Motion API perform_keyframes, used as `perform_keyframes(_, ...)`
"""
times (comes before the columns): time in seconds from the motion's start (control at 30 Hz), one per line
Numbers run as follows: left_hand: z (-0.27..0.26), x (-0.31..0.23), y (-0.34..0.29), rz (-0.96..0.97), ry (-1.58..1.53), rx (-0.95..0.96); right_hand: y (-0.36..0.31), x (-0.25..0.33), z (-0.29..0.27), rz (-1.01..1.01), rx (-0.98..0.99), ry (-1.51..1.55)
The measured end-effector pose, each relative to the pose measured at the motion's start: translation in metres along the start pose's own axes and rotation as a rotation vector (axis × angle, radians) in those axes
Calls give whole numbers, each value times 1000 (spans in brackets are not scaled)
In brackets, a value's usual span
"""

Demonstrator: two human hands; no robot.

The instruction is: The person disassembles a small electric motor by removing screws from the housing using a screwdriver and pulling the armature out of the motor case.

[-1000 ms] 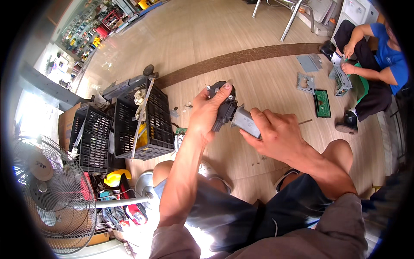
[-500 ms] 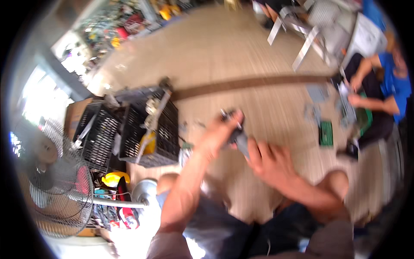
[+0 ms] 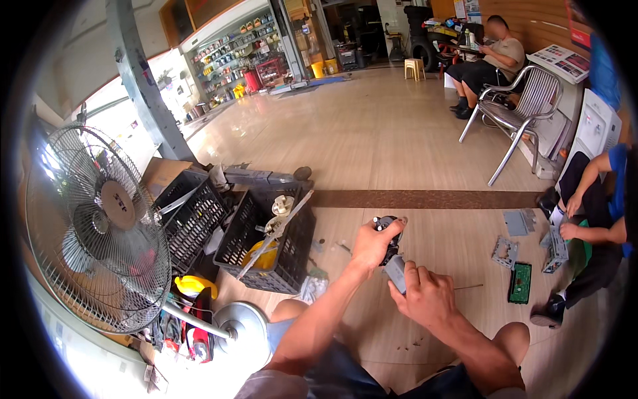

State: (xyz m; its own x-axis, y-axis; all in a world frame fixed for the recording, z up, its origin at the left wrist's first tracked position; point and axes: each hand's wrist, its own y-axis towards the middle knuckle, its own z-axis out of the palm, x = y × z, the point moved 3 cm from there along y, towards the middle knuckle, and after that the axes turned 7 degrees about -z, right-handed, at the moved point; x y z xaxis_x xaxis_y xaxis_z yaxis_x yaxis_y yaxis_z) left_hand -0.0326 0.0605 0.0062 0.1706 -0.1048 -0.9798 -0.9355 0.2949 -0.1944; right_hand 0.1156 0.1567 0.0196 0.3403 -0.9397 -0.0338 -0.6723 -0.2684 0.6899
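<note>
**Both hands on a small motor part above the tan floor**

Fingers (image 3: 389, 226) of the left hand (image 3: 372, 245) curl tight around the black round end of a small motor part (image 3: 389, 247), while the right hand (image 3: 425, 298) closes its fingers around the grey block at the part's lower end — the piece sits just right of centre, held above the person's knees.

Under it lies a glossy tan tiled floor (image 3: 372, 139) crossed by a dark brown strip (image 3: 425, 199). At 9 o'clock stands a pedestal fan (image 3: 100, 226); at 10 o'clock two black plastic crates (image 3: 266, 246) hold loose parts. At 3 o'clock a green circuit board (image 3: 520, 282) and grey metal brackets (image 3: 505, 251) lie beside a seated co-worker (image 3: 598, 219), partly cut off by the rim. At 1 o'clock stands a metal chair (image 3: 525, 106), another person seated beyond it.

Most of the motor part is hidden by the palms — its shape cannot be made out fully.
</note>
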Motion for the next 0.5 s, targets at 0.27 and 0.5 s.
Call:
perform_keyframes(0.27,15,7,2,-57,-43,94,-7,-15,0,-10,22,84)
perform_keyframes(0.5,24,22,18,-107,-143,59,-4,-21,1,90,115,30)
